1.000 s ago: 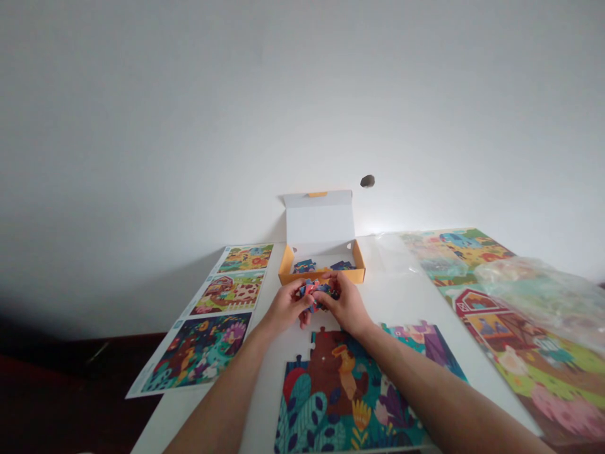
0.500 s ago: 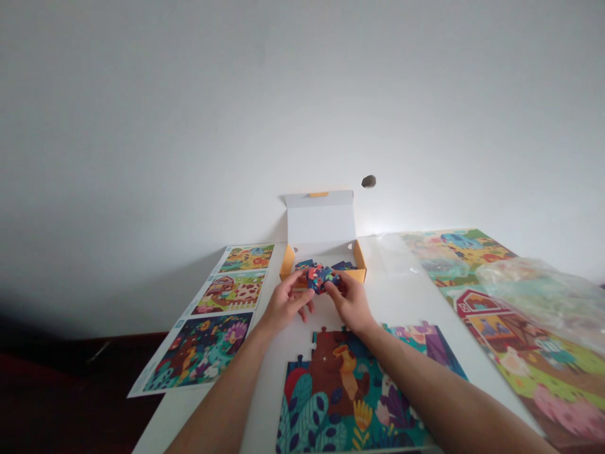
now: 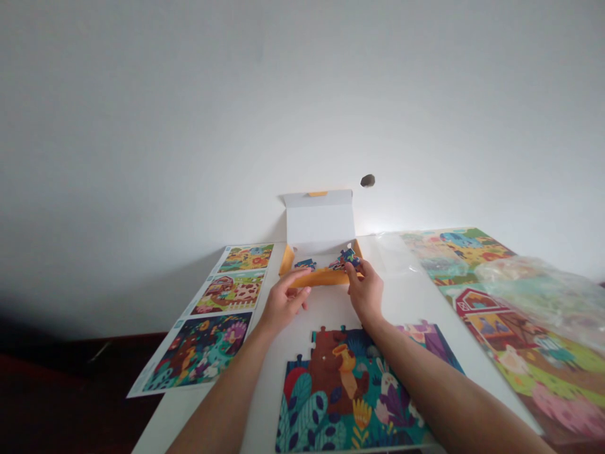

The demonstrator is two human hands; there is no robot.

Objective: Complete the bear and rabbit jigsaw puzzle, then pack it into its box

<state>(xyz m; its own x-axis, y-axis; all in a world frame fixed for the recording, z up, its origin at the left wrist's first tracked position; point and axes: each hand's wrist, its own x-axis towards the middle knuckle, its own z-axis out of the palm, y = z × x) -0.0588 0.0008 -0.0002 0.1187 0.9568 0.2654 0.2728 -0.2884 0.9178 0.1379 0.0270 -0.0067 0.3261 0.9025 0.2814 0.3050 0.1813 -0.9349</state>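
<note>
A dark blue jigsaw puzzle piece (image 3: 348, 256) is pinched in my right hand (image 3: 366, 291), at the right front of the yellow box (image 3: 326, 277). My left hand (image 3: 285, 301) hovers at the box's front left corner, fingers apart and nothing in them. Inside the box lie more puzzle pieces (image 3: 305, 264), partly hidden by the front wall. Nearer to me, a partly joined puzzle (image 3: 335, 391) shows a bear, a rabbit and plants; its upper edge is stepped, and my right forearm covers part of it.
A sheet with three pictures (image 3: 203, 321) lies on the left of the white table (image 3: 265, 378). To the right are finished-looking farm (image 3: 534, 353) and animal (image 3: 472, 243) puzzles under crumpled clear plastic (image 3: 524, 284). The box lid (image 3: 320, 221) stands raised against the wall.
My hands have parted. The right one has moved right and up to the box with a piece, while the left has let go and stays near the box's left front.
</note>
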